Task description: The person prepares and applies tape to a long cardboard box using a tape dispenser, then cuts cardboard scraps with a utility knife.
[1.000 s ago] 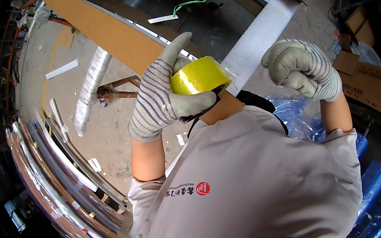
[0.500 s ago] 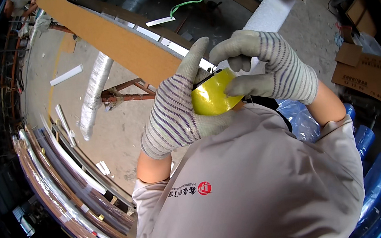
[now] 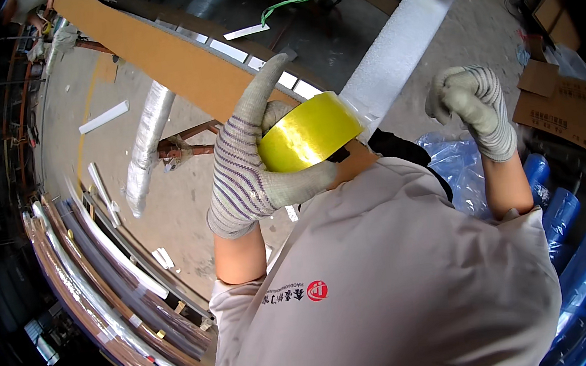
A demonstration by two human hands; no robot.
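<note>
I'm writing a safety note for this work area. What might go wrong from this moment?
The left hand alone grips the yellow tape roll, with the right hand apart from it; the roll might slip if that grip loosens. Both hands wear knit gloves, so tape could catch on the fabric. The white strip lying on the floor might be stepped on or tripped over.
</note>
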